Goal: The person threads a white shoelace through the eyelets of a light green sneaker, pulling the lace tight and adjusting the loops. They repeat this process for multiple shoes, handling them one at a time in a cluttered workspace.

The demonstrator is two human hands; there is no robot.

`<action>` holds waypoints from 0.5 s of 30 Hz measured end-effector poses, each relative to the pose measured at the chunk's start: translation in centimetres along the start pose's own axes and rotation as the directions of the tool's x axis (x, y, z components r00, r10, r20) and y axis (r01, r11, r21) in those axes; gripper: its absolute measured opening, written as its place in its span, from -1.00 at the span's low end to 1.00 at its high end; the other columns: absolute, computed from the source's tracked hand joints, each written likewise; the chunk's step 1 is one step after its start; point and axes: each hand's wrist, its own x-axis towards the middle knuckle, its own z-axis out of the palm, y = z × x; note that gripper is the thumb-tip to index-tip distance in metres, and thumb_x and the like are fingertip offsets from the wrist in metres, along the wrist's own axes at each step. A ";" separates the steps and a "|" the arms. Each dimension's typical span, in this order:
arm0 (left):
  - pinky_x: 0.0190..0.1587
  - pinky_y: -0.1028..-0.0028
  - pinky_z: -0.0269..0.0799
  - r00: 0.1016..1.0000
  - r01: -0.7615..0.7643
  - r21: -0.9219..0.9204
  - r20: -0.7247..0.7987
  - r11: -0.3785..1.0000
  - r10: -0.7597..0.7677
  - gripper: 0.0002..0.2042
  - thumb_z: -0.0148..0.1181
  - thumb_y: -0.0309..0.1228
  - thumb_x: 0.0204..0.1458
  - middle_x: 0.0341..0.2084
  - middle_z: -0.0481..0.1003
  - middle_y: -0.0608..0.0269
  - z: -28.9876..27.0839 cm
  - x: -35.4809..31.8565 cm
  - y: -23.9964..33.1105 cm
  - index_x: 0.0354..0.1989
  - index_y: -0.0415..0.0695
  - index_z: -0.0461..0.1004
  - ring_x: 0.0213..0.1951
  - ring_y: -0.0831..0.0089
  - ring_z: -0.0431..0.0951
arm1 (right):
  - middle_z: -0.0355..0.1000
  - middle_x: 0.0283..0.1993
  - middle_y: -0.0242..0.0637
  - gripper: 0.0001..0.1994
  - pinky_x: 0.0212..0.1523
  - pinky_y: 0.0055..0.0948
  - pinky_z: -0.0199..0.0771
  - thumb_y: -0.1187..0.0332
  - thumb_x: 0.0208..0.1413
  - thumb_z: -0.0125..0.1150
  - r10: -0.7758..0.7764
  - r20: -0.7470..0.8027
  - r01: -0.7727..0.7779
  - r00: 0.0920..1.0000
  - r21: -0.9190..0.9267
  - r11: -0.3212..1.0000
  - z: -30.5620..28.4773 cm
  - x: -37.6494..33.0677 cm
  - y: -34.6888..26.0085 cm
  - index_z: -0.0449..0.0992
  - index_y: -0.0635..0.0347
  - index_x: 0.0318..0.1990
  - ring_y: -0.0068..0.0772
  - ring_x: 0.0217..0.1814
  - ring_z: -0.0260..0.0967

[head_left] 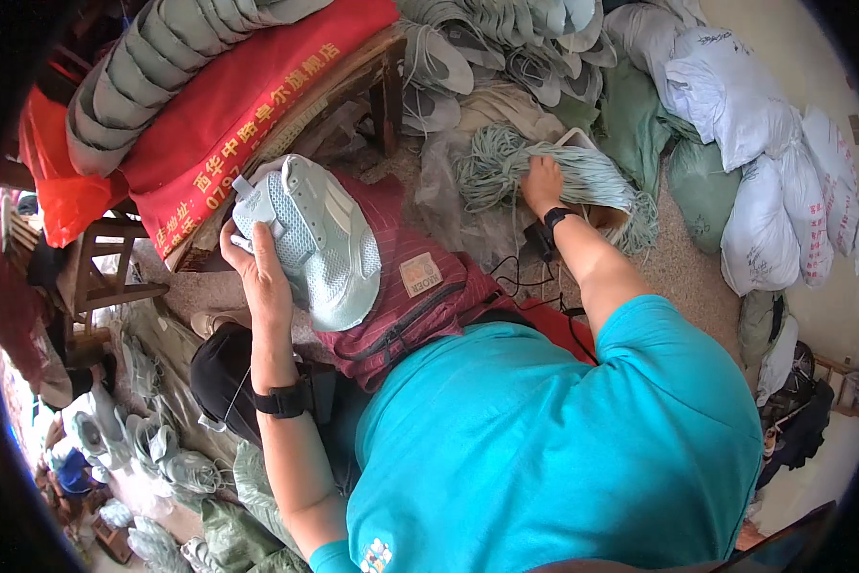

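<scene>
My left hand (257, 277) grips a pale green mesh sneaker (315, 239) by its heel end, holding it above a dark red striped bag (410, 296) on my lap. My right hand (542, 181) reaches forward and rests on a thick bundle of pale green shoelaces (544, 167), fingers curled into the strands. Both wrists carry black bands. My teal shirt fills the lower right of the view.
A row of stacked pale green sneakers (152, 67) lies on a red cloth (257, 105) over a wooden table. More sneakers (506, 48) pile at the top. White sacks (763, 143) stand at right. Loose sneakers (152, 449) lie on the floor at lower left.
</scene>
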 end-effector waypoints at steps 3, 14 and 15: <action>0.24 0.41 0.06 0.999 0.026 -0.021 0.028 0.999 -0.025 -0.37 -0.09 -0.03 0.29 0.12 0.20 -0.01 -0.1 0.1 -0.1 0.30 -0.24 -0.08 0.15 0.34 0.23 | 0.47 -0.21 -0.15 -0.85 -0.08 -0.07 0.35 0.36 -0.03 0.16 -0.038 0.085 0.040 0.996 -0.032 0.999 -0.2 1.5 1.5 0.57 0.15 -0.30 -0.01 0.00 0.33; 0.11 0.31 0.32 0.856 -0.458 0.641 0.131 0.615 0.501 -0.44 0.22 -0.43 0.06 0.17 0.30 0.00 0.5 -3.0 9.1 0.25 -0.22 0.21 0.09 0.19 0.40 | 0.53 -0.38 -0.12 -0.69 -0.30 -0.28 0.46 0.19 0.22 0.03 -0.460 0.567 0.166 0.684 0.493 0.854 -8.3 6.3 -8.2 0.57 0.24 -0.37 -0.25 -0.34 0.49; 0.07 0.34 0.36 0.805 -0.551 0.560 0.162 0.619 0.570 -0.43 0.25 -0.49 0.03 0.17 0.31 0.03 1.0 -3.5 9.9 0.25 -0.19 0.22 0.08 0.20 0.41 | 0.54 -0.35 -0.15 -0.70 -0.27 -0.33 0.46 0.20 0.24 0.02 -0.617 0.471 0.325 0.631 0.562 0.761 -13.5 4.8 -11.8 0.56 0.22 -0.34 -0.27 -0.32 0.48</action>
